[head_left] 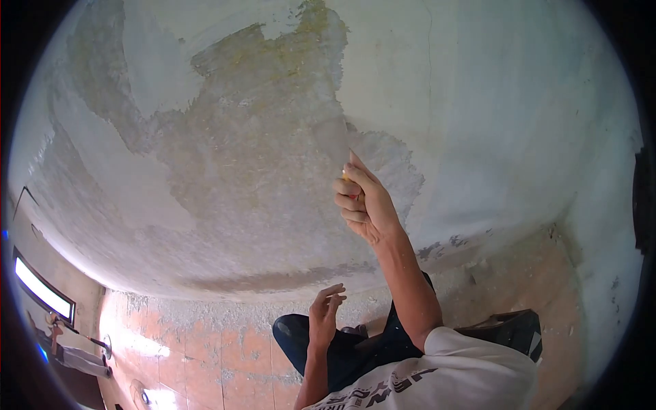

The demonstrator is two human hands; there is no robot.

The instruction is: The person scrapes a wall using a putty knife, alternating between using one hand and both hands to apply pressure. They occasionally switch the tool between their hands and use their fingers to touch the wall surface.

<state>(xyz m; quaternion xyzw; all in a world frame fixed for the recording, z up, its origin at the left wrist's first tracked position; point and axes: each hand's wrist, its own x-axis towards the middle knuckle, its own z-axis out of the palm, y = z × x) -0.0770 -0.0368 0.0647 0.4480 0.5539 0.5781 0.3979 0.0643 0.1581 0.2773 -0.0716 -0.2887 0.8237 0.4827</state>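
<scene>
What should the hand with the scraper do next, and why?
I'd probably have the right hand nudge the scraper slightly rightward into the pale coating. The fingers are curled around its handle, and the blade sits beside where that coating meets the rough grey patch.

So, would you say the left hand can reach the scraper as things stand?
Probably yes: the left hand looks empty and nothing visible blocks its way to the scraper, though the right hand holds it.
</scene>
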